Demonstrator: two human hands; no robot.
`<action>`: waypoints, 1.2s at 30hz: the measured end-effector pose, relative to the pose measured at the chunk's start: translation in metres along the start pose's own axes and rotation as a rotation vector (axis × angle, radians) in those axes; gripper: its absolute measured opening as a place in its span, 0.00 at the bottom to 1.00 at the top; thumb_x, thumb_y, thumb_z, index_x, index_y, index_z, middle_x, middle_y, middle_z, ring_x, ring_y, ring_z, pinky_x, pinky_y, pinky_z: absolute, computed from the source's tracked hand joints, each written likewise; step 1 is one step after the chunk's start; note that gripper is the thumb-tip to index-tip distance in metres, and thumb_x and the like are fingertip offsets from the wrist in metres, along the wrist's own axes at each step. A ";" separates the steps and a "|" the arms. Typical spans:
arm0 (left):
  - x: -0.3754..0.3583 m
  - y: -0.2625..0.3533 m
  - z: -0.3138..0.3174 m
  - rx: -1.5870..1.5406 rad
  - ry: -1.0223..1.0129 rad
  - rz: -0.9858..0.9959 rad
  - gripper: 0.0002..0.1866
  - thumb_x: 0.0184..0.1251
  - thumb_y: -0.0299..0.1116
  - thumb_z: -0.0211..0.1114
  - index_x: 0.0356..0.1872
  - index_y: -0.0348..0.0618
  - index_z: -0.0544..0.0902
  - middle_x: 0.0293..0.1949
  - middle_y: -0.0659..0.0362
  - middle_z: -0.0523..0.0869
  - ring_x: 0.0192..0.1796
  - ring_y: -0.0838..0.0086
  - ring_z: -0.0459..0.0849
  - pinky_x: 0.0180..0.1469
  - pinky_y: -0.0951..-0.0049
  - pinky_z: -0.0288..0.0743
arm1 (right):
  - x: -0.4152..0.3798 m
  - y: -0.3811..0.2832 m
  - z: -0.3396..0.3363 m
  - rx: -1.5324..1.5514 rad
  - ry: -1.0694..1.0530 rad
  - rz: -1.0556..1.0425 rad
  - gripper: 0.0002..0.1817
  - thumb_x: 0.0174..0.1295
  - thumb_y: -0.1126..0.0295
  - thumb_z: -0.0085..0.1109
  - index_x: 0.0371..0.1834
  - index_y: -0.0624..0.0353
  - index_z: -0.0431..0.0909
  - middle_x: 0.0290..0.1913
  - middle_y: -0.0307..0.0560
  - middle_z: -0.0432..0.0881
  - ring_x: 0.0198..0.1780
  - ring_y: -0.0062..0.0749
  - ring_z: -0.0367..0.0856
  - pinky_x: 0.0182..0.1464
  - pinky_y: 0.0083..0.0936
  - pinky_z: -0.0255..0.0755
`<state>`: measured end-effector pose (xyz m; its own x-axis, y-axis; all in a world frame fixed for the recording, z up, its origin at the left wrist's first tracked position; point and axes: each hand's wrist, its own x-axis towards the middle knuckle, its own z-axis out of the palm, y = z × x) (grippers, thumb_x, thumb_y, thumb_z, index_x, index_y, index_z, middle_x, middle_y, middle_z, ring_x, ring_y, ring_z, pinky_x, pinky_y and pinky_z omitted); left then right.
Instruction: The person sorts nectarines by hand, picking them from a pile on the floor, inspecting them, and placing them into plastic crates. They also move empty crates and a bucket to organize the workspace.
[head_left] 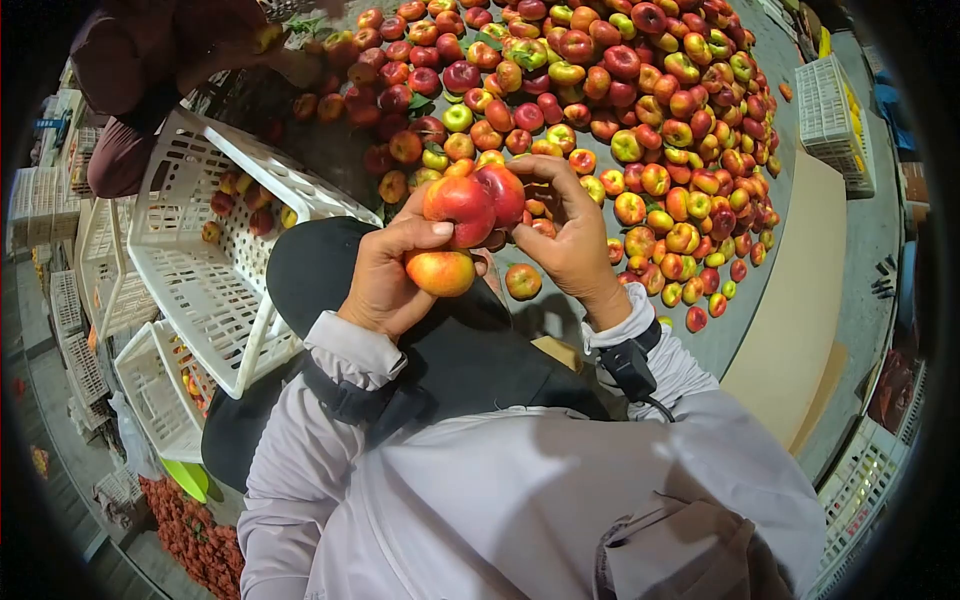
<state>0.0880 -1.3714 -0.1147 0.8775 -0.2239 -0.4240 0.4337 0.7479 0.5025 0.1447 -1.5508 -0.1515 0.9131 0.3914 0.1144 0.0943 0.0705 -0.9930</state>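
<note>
My left hand (pixel 380 275) is closed around two nectarines, a red and yellow one (pixel 459 208) on top and a more orange one (pixel 440 273) below it. Its thumb presses across the upper fruit. My right hand (pixel 572 238) curls round a dark red nectarine (pixel 503 194), which touches the upper fruit in my left hand. Fingertips behind the fruit are partly hidden. All of this is held above my lap, in front of a large heap of nectarines (pixel 640 130) on the floor. One loose nectarine (pixel 523 281) shows just below my right hand.
A white plastic crate (pixel 215 265) with several nectarines stands tilted at my left, with another crate (pixel 150 395) below it. Another person (pixel 125 75) is at upper left. White crates (pixel 835 125) and a cardboard sheet (pixel 790 290) lie to the right.
</note>
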 end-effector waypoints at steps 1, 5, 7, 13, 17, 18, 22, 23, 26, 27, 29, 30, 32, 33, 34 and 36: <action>0.000 0.000 0.000 0.000 0.001 -0.003 0.29 0.55 0.36 0.61 0.60 0.39 0.69 0.52 0.48 0.78 0.51 0.57 0.80 0.46 0.64 0.77 | 0.000 0.001 0.000 0.001 0.002 0.003 0.27 0.45 0.83 0.54 0.54 0.62 0.71 0.51 0.45 0.73 0.54 0.30 0.76 0.58 0.26 0.70; 0.002 0.000 -0.003 -0.002 -0.026 -0.047 0.29 0.56 0.34 0.61 0.61 0.40 0.67 0.53 0.49 0.77 0.50 0.60 0.80 0.47 0.65 0.77 | 0.003 0.001 -0.002 0.040 -0.096 0.060 0.26 0.47 0.82 0.55 0.55 0.62 0.71 0.51 0.44 0.75 0.54 0.29 0.76 0.57 0.25 0.70; 0.002 0.000 -0.004 -0.017 -0.041 -0.078 0.29 0.57 0.32 0.60 0.63 0.42 0.66 0.54 0.50 0.76 0.49 0.62 0.80 0.48 0.65 0.76 | 0.005 -0.001 -0.008 0.066 -0.135 0.110 0.26 0.48 0.81 0.57 0.56 0.61 0.71 0.51 0.43 0.75 0.54 0.28 0.75 0.57 0.25 0.71; 0.001 0.001 -0.002 -0.006 0.064 0.035 0.28 0.58 0.34 0.61 0.61 0.42 0.68 0.55 0.49 0.77 0.51 0.58 0.81 0.47 0.65 0.76 | 0.003 0.071 -0.060 -0.125 -0.008 0.270 0.22 0.55 0.70 0.63 0.54 0.61 0.72 0.50 0.45 0.77 0.47 0.24 0.76 0.49 0.24 0.73; 0.004 0.001 -0.006 -0.021 0.097 0.085 0.26 0.60 0.35 0.61 0.60 0.43 0.68 0.54 0.51 0.77 0.52 0.58 0.81 0.46 0.66 0.76 | -0.087 0.183 -0.072 -0.835 -0.361 0.266 0.27 0.46 0.60 0.66 0.52 0.50 0.73 0.47 0.55 0.75 0.50 0.46 0.77 0.46 0.36 0.74; 0.003 0.000 -0.005 -0.022 0.099 0.083 0.26 0.60 0.35 0.61 0.60 0.43 0.68 0.54 0.51 0.77 0.52 0.58 0.81 0.46 0.66 0.76 | -0.105 0.180 -0.060 -0.955 -0.424 0.314 0.27 0.46 0.62 0.65 0.53 0.47 0.73 0.47 0.55 0.73 0.50 0.50 0.75 0.47 0.39 0.74; 0.003 0.000 -0.004 -0.042 0.131 0.097 0.22 0.60 0.34 0.62 0.54 0.36 0.73 0.51 0.48 0.78 0.49 0.57 0.78 0.47 0.64 0.74 | -0.131 0.210 -0.033 -1.057 -0.416 0.266 0.30 0.45 0.76 0.63 0.56 0.44 0.71 0.48 0.55 0.68 0.51 0.53 0.72 0.49 0.43 0.73; 0.004 0.000 -0.005 -0.021 0.137 0.110 0.22 0.60 0.34 0.62 0.54 0.36 0.73 0.51 0.48 0.78 0.49 0.58 0.78 0.47 0.64 0.74 | -0.128 0.213 -0.034 -1.057 -0.417 0.263 0.30 0.45 0.76 0.63 0.56 0.44 0.71 0.48 0.55 0.68 0.51 0.53 0.72 0.49 0.43 0.73; 0.004 0.001 -0.006 -0.043 0.142 0.147 0.23 0.61 0.35 0.62 0.56 0.36 0.72 0.51 0.49 0.78 0.48 0.59 0.79 0.47 0.65 0.74 | -0.117 0.230 -0.038 -0.923 -0.397 0.378 0.33 0.44 0.70 0.67 0.57 0.50 0.67 0.47 0.56 0.69 0.47 0.53 0.75 0.49 0.40 0.73; 0.004 0.001 -0.006 -0.044 0.143 0.152 0.23 0.61 0.35 0.62 0.56 0.36 0.72 0.51 0.49 0.78 0.48 0.59 0.79 0.47 0.65 0.74 | -0.111 0.239 -0.043 -0.923 -0.401 0.375 0.33 0.44 0.70 0.67 0.57 0.50 0.67 0.47 0.56 0.69 0.47 0.53 0.75 0.49 0.40 0.73; 0.005 0.001 -0.007 -0.043 0.151 0.141 0.24 0.62 0.36 0.61 0.57 0.36 0.70 0.52 0.48 0.78 0.48 0.58 0.79 0.47 0.65 0.74 | -0.103 0.251 -0.051 -0.221 -0.169 0.829 0.32 0.46 0.63 0.70 0.55 0.55 0.65 0.47 0.53 0.72 0.45 0.45 0.78 0.49 0.36 0.76; 0.005 0.001 -0.007 -0.044 0.151 0.142 0.24 0.62 0.36 0.61 0.57 0.36 0.70 0.52 0.48 0.78 0.48 0.58 0.79 0.47 0.65 0.74 | -0.086 0.208 -0.046 0.186 0.000 1.032 0.29 0.50 0.61 0.69 0.52 0.57 0.66 0.46 0.48 0.74 0.45 0.35 0.79 0.49 0.32 0.77; 0.005 0.001 -0.008 -0.072 0.143 0.137 0.24 0.62 0.36 0.60 0.57 0.35 0.70 0.52 0.47 0.78 0.48 0.58 0.79 0.47 0.64 0.74 | -0.073 0.182 -0.055 0.449 -0.048 0.984 0.27 0.52 0.63 0.68 0.52 0.56 0.67 0.46 0.46 0.74 0.44 0.33 0.78 0.49 0.31 0.77; 0.006 0.001 -0.008 -0.072 0.142 0.136 0.24 0.62 0.36 0.60 0.57 0.35 0.70 0.52 0.47 0.78 0.48 0.58 0.79 0.47 0.64 0.74 | -0.067 0.174 -0.059 0.711 -0.097 0.922 0.25 0.54 0.64 0.66 0.53 0.55 0.67 0.45 0.45 0.74 0.44 0.31 0.78 0.49 0.30 0.77; 0.006 0.001 -0.008 -0.077 0.149 0.131 0.24 0.62 0.37 0.60 0.57 0.35 0.70 0.52 0.47 0.77 0.48 0.58 0.79 0.47 0.64 0.75 | -0.063 0.167 -0.058 0.779 -0.102 0.861 0.24 0.57 0.64 0.65 0.55 0.56 0.67 0.47 0.45 0.74 0.45 0.31 0.78 0.49 0.31 0.77; 0.005 0.002 -0.008 -0.083 0.158 0.127 0.25 0.62 0.37 0.60 0.57 0.34 0.70 0.52 0.46 0.77 0.48 0.57 0.79 0.48 0.64 0.75 | -0.054 0.154 -0.055 0.864 -0.114 0.824 0.26 0.57 0.63 0.66 0.56 0.57 0.66 0.47 0.45 0.74 0.46 0.32 0.77 0.49 0.31 0.77</action>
<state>0.0920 -1.3662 -0.1220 0.8783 -0.0289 -0.4772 0.2975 0.8143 0.4984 0.1312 -1.6114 -0.3117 0.5294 0.6839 -0.5021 -0.8394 0.3362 -0.4271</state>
